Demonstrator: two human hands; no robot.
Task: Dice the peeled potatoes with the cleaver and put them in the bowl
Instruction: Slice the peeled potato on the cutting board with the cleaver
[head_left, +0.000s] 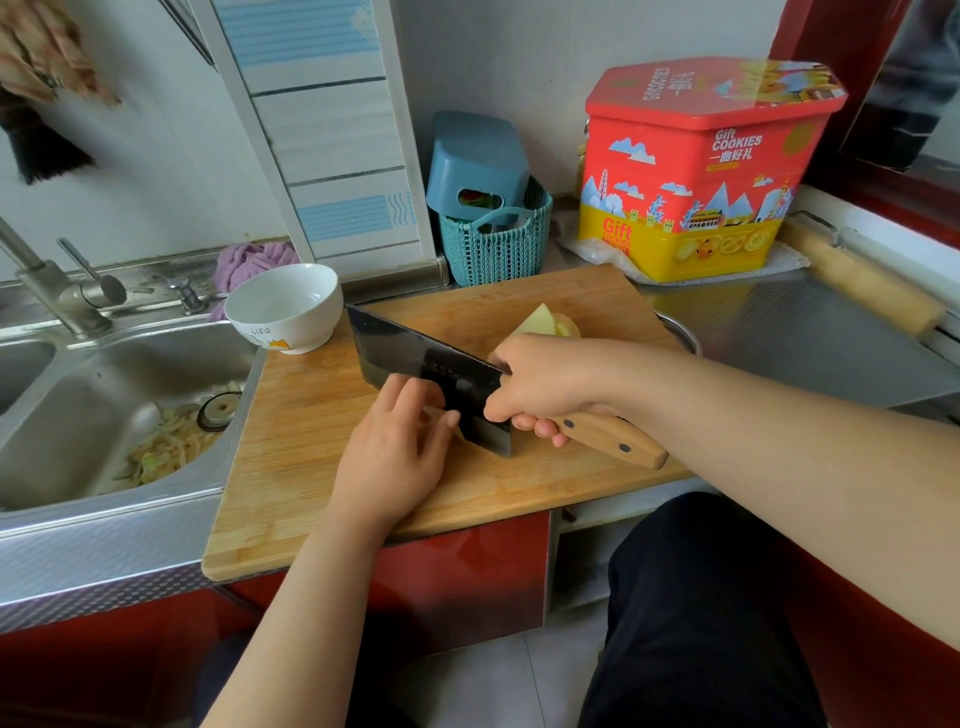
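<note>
A wooden cutting board (311, 447) lies on the counter edge. My right hand (545, 379) grips the wooden handle of a dark cleaver (415, 358), whose blade rests edge-down on the board. My left hand (400, 447) presses against the blade's left face, fingers curled over a potato piece that is almost wholly hidden. More peeled potato (545, 319) lies behind my right hand. A white bowl (285, 306) stands at the board's far left corner, apparently empty.
A steel sink (104, 415) with vegetable scraps lies left, with a faucet (57, 291) behind it. A teal basket (493, 244) and a red cookie tin (696, 171) stand at the back. A rolling pin (862, 280) lies far right. A metal pot rim (680, 332) peeks past the board.
</note>
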